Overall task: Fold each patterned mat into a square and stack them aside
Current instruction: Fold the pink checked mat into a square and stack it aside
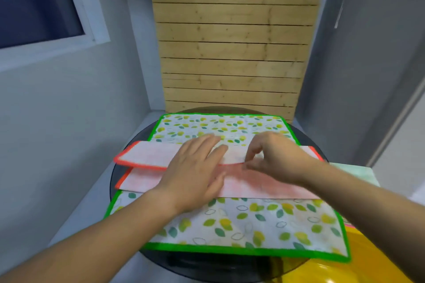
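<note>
A pink mat with an orange-red border (147, 156) lies folded lengthwise into a long strip across a larger leaf-patterned mat with a green border (253, 225). My left hand (197, 172) presses flat on the middle of the pink mat, fingers spread. My right hand (273, 156) pinches the upper layer's folded edge just right of the left hand. The pink mat's right end pokes out past my right wrist.
Both mats rest on a round dark glass table (119, 167) in a corner. A wooden slatted panel (232, 41) stands behind it. A yellow object (372, 259) shows through the glass at the lower right. A pale green surface (358, 172) lies at the right.
</note>
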Tool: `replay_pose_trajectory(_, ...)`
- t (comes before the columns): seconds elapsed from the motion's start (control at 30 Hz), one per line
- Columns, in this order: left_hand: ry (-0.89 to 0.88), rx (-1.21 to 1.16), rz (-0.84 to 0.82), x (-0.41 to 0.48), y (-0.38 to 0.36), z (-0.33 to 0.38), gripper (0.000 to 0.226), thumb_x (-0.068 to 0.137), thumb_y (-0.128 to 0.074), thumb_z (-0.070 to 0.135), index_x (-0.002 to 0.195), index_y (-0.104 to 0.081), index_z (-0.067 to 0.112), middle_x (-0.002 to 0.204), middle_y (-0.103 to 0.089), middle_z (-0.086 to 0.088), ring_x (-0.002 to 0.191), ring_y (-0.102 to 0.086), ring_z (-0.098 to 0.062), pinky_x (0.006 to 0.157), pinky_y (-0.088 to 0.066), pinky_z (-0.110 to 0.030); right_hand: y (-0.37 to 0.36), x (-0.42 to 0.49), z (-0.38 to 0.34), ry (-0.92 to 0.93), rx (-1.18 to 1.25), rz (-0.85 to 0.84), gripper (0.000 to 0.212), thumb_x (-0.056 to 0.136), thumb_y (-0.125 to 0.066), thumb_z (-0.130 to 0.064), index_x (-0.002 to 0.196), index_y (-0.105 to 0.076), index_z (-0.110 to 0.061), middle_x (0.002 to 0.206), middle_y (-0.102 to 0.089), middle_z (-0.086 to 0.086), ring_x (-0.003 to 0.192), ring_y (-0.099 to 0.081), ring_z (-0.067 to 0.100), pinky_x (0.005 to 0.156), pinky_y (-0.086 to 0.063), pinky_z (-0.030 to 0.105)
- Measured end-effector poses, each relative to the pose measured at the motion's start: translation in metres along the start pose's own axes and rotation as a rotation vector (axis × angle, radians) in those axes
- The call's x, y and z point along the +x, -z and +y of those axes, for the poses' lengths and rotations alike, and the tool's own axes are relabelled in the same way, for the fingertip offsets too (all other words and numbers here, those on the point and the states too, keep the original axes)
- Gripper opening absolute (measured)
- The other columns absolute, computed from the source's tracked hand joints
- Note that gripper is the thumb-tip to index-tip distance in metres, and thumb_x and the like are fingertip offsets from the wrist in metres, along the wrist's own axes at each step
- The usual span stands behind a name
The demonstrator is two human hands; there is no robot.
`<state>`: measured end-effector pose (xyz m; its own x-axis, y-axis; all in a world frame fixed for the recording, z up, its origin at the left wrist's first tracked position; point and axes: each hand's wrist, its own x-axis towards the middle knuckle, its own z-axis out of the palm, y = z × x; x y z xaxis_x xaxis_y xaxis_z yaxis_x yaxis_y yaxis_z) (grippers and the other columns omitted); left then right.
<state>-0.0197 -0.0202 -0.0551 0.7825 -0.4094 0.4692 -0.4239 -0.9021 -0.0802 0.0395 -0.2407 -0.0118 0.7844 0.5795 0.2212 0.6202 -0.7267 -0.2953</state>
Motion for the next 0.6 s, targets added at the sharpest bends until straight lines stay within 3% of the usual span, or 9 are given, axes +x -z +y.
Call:
replay_pose_trajectory(0.1, 0.126, -0.042, -0.409, -0.014, -0.012, -0.007, 0.066, 0.099, -0.029, 0.06, 0.159, -0.023, 0.032, 0.169, -0.012, -0.002, 0.156, -0.004, -0.019, 0.125, 0.005, -0.036, -0.027, -0.022, 0.001, -0.04, 0.094, -0.022, 0.004, 0.076, -0.079, -0.023, 0.075, -0.077, -0.021, 0.084, -0.07, -0.005, 0.083, -0.061, 0.012, 0.082, -0.047, 0.028)
replay_pose_trajectory(0.2, 0.17, -0.092, -0.621, -0.023, -0.025, -0.012, 0.065, 0.102, -0.021, 0.064, 0.16, -0.004, 0.041, 0.169, 0.011, 0.004, 0.154, 0.017, -0.014, 0.124, 0.015, -0.041, -0.053, -0.037, 0.007, -0.103, 0.199, -0.012, 0.003, 0.075, -0.08, -0.024, 0.074, -0.077, -0.024, 0.087, -0.068, -0.008, 0.087, -0.059, 0.008, 0.085, -0.048, 0.03)
replay_pose_trajectory(0.33, 0.183, -0.147, -0.675, -0.026, -0.032, -0.014, 0.06, 0.104, -0.018, 0.062, 0.159, -0.002, 0.044, 0.168, 0.015, 0.007, 0.153, 0.021, -0.011, 0.124, 0.014, -0.042, -0.073, -0.046, 0.017, -0.101, 0.186, 0.006, 0.006, 0.082, -0.074, -0.039, 0.082, -0.076, -0.034, 0.096, -0.058, -0.022, 0.101, -0.049, 0.004, 0.09, -0.045, 0.03)
replay_pose_trajectory(0.6, 0.188, -0.175, -0.616, -0.03, -0.035, -0.015, 0.06, 0.103, -0.021, 0.064, 0.159, -0.008, 0.046, 0.169, 0.006, 0.009, 0.154, 0.012, -0.009, 0.125, 0.009, -0.039, -0.081, -0.051, 0.021, -0.062, 0.163, 0.048, 0.007, 0.086, -0.069, -0.039, 0.084, -0.074, -0.034, 0.101, -0.055, -0.024, 0.104, -0.046, 0.003, 0.093, -0.043, 0.035)
